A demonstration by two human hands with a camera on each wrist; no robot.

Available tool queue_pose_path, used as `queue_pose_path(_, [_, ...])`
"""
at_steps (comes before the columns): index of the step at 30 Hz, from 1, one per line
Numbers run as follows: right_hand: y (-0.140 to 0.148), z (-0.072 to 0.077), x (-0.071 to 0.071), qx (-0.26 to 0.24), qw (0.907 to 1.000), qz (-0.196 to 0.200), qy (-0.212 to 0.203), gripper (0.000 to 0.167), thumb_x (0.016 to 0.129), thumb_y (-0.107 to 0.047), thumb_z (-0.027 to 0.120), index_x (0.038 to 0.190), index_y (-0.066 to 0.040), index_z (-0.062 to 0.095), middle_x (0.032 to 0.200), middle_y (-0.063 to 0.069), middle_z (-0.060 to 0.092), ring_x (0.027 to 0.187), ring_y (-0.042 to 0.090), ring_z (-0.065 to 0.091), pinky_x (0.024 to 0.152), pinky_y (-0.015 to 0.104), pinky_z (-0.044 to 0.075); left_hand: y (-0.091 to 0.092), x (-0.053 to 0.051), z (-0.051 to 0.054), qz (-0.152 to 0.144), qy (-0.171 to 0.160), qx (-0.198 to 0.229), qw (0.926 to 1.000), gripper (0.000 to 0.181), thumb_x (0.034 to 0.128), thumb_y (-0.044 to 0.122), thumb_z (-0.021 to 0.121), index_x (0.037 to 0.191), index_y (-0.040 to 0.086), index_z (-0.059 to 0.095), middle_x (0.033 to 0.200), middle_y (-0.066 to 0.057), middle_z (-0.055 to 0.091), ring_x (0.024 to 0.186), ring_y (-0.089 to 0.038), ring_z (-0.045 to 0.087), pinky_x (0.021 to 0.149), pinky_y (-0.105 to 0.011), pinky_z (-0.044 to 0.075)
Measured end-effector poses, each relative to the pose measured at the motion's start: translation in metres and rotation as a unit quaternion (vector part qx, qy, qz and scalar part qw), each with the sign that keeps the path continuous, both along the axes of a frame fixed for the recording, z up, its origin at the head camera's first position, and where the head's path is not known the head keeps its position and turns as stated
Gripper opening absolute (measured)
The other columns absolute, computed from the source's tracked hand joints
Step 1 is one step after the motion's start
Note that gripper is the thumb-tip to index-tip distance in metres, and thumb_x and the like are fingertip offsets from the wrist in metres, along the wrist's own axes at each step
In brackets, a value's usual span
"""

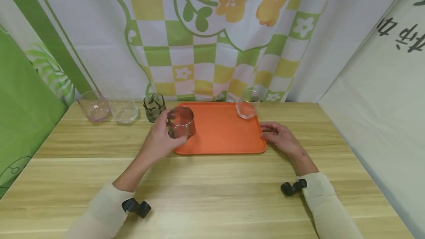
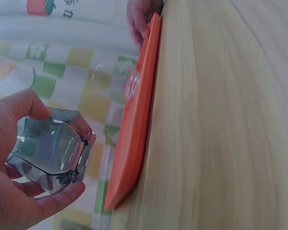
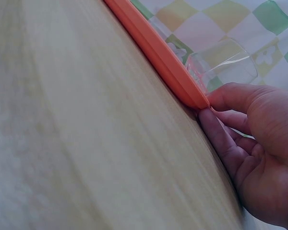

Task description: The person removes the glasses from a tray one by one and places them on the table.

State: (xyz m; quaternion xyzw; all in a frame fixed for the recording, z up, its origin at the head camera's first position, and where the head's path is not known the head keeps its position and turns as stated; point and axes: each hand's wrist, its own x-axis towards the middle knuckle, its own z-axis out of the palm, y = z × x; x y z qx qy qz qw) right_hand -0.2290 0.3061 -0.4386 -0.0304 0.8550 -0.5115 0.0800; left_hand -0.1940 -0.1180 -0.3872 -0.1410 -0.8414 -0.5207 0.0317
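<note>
My left hand (image 1: 161,137) grips a smoky grey drinking glass (image 1: 182,123) with angular sides. The glass is over the left end of the orange tray (image 1: 225,135); in the left wrist view this glass (image 2: 53,146) is raised and tilted, thumb on one side and fingers on the other. At the tray's right edge, my right hand (image 1: 280,137) pinches the rim, and the right wrist view shows thumb and finger (image 3: 216,132) meeting at the tray corner (image 3: 199,101). A clear glass (image 1: 247,106) stands on the tray's far right corner.
Left of the tray, a dark grey patterned glass (image 1: 154,108), a clear glass (image 1: 125,111) and a pink-tinted glass (image 1: 96,108) line the back of the wooden table (image 1: 212,194). Behind them hangs a checked, flowered curtain (image 1: 206,54).
</note>
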Motion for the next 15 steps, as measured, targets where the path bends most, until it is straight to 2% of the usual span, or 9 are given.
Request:
queue_pose_path(6, [0.000, 0.001, 0.000, -0.007, 1.0000, 0.005, 0.001, 0.054, 0.100, -0.021, 0.070, 0.147, 0.000, 0.053, 0.137, 0.021, 0.059, 0.112, 0.022, 0.063, 0.087, 0.023, 0.053, -0.027, 0.002, -0.003, 0.029, 0.009, -0.012, 0.9995, 0.085, 0.0821, 0.014, 0.084, 0.152, 0.006, 0.036, 0.137, -0.016, 0.050, 0.120, -0.036, 0.054, 0.090, -0.052, 0.053])
queue_pose_path(11, [0.000, 0.002, 0.000, -0.037, 0.9992, 0.013, -0.003, 0.055, 0.101, -0.016, 0.069, 0.149, 0.003, 0.049, 0.140, 0.025, 0.056, 0.111, 0.021, 0.064, 0.087, 0.024, 0.054, -0.045, 0.006, -0.002, 0.052, 0.016, -0.024, 0.9982, 0.082, 0.0832, 0.017, 0.084, 0.150, 0.005, 0.038, 0.133, -0.015, 0.052, 0.117, -0.037, 0.054, 0.087, -0.051, 0.052])
queue_pose_path(15, [0.000, 0.002, 0.001, -0.036, 0.9992, 0.016, 0.000, 0.056, 0.100, -0.015, 0.069, 0.149, 0.003, 0.049, 0.140, 0.025, 0.056, 0.111, 0.020, 0.065, 0.088, 0.025, 0.055, -0.060, 0.009, 0.000, 0.066, 0.019, -0.033, 0.9971, 0.082, 0.0834, 0.016, 0.082, 0.150, 0.003, 0.036, 0.134, -0.017, 0.052, 0.117, -0.039, 0.053, 0.088, -0.051, 0.050])
